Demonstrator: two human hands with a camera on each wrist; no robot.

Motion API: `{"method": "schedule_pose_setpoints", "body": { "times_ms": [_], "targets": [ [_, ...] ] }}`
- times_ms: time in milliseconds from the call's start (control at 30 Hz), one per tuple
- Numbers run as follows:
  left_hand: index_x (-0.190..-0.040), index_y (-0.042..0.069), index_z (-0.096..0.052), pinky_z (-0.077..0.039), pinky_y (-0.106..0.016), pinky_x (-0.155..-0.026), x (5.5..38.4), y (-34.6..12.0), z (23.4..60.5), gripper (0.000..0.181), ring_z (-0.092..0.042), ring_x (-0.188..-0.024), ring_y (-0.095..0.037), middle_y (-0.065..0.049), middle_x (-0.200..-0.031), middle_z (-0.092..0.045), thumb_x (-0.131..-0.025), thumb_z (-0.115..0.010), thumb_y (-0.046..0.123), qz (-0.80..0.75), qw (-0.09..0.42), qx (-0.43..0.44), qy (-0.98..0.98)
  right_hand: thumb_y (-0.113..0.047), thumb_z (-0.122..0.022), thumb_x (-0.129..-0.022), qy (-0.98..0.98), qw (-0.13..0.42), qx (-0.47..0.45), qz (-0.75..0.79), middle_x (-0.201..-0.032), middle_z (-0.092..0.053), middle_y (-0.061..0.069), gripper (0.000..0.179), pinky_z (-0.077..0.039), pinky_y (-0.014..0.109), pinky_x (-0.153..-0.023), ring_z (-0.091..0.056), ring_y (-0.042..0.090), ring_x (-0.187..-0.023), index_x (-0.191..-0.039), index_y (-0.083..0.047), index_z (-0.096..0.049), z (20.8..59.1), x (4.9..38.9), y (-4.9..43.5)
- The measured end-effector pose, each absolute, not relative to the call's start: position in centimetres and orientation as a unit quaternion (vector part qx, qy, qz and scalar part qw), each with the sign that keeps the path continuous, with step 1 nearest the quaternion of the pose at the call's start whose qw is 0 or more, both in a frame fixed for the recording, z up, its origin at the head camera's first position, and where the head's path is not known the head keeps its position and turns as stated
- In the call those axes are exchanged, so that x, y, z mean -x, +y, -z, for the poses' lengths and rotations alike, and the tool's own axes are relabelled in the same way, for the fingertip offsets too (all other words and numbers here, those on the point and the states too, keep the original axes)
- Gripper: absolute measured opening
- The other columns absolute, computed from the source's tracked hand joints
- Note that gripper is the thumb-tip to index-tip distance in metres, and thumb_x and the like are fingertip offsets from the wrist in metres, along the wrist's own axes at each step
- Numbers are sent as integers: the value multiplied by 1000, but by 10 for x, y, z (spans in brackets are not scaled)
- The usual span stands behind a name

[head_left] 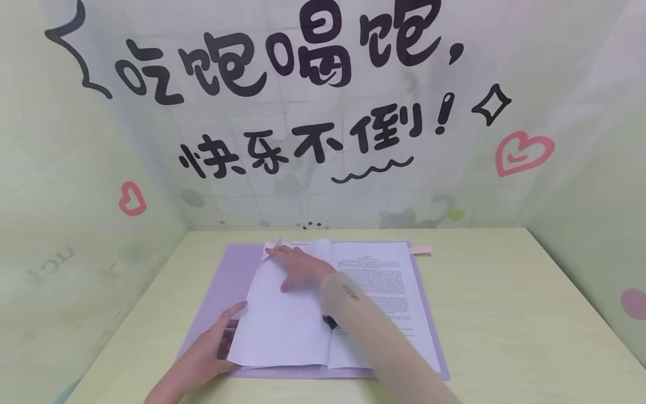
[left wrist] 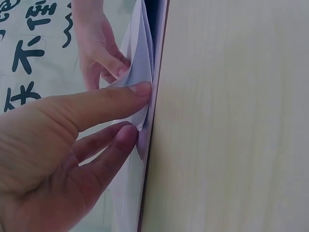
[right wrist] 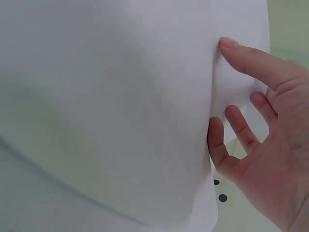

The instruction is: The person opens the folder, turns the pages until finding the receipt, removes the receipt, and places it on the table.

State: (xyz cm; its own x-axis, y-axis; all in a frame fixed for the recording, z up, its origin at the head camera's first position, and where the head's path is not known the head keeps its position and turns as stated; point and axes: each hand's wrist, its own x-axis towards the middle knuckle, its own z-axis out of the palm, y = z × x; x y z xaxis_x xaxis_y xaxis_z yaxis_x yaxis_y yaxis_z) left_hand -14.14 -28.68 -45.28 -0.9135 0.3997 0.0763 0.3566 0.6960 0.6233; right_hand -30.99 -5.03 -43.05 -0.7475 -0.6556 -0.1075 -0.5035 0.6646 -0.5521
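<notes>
I'd press lightly and evenly so the edge of the white pages (head_left: 282,334) doesn't crease. They lie on the purple folder (head_left: 227,280), lower middle of the frame. My left grip (head_left: 204,350), half spread, touches their lower left edge; my right grip (head_left: 303,266), loosely spread, touches their upper left.

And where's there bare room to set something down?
Widest patch: the table right of the folder, past the pink tab, up to the right wall. A narrower strip runs between folder and left wall. Crowded: the folder itself, under pages, left hand and right hand.
</notes>
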Motion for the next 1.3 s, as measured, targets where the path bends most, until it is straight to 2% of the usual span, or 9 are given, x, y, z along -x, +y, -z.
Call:
{"method": "schedule_pose_setpoints", "body": {
  "times_ms": [133, 200, 300, 467, 567, 700, 900, 1167, 1300],
  "targets": [
    [-140, 1, -44, -56, -23, -78, 141, -288, 456, 87, -62, -95, -6, -15, -117, -63, -64, -86, 2, -321, 13, -235, 917, -24, -79, -81, 910, 159, 305, 232, -165, -22, -10, 97, -31, 58, -117, -16, 29, -154, -158, -35, -20, 431, 308, -56],
    [-134, -2, -48, -55, -22, -75, 141, -288, 457, 81, -60, -91, -2, -12, -112, -63, -63, -87, 3, -313, -4, -251, 916, -26, -79, -81, 913, 164, 299, 226, -165, -22, -11, 97, -34, 58, -115, -17, 28, -154, -157, -36, -20, 432, 307, -57],
    [-131, -3, -52, -54, -23, -74, 140, -288, 458, 79, -58, -90, 1, -7, -108, -61, -61, -89, 8, -295, -31, -262, 918, -27, -79, -81, 915, 163, 297, 218, -164, -22, -12, 97, -36, 56, -115, -19, 26, -153, -157, -36, -20, 433, 305, -59],
    [-132, -2, -54, -51, -21, -74, 139, -287, 455, 78, -53, -90, 3, -2, -111, -58, -68, -89, 28, -284, -21, -249, 926, -30, -80, -80, 919, 166, 282, 221, -164, -25, -12, 100, -36, 55, -114, -25, 23, -149, -156, -42, -17, 435, 305, -57],
    [-131, -3, -55, -50, -20, -73, 142, -287, 452, 74, -51, -89, 4, -1, -110, -57, -74, -85, 32, -289, -12, -246, 925, -32, -81, -80, 921, 161, 281, 217, -162, -30, -10, 99, -35, 54, -114, -30, 24, -143, -155, -45, -18, 435, 306, -55],
    [-132, -4, -55, -52, -21, -75, 146, -287, 451, 70, -52, -91, 4, -4, -112, -57, -75, -85, 25, -292, -1, -251, 923, -36, -80, -80, 924, 143, 301, 187, -159, -34, -10, 92, -30, 48, -114, -30, 23, -137, -154, -43, -25, 435, 309, -53],
    [-130, -4, -57, -54, -21, -77, 147, -286, 453, 68, -53, -91, 3, -9, -116, -58, -72, -86, 17, -291, -14, -253, 922, -43, -76, -83, 925, 136, 323, 150, -161, -30, -7, 78, -24, 48, -115, -24, 26, -146, -150, -40, -38, 436, 313, -51],
    [-131, -4, -57, -53, -20, -77, 146, -284, 452, 70, -51, -93, -1, -14, -123, -55, -72, -86, 19, -287, 18, -227, 930, -50, -73, -83, 933, 126, 317, 115, -162, -29, -6, 75, -27, 47, -111, -25, 26, -145, -149, -42, -39, 437, 313, -51],
    [-127, -7, -59, -51, -20, -74, 143, -286, 455, 69, -50, -91, -2, -18, -124, -53, -70, -87, 19, -283, 3, -234, 930, -51, -73, -83, 933, 125, 319, 110, -162, -30, -6, 74, -24, 50, -114, -26, 26, -145, -149, -42, -40, 438, 311, -54]
  ]
}}
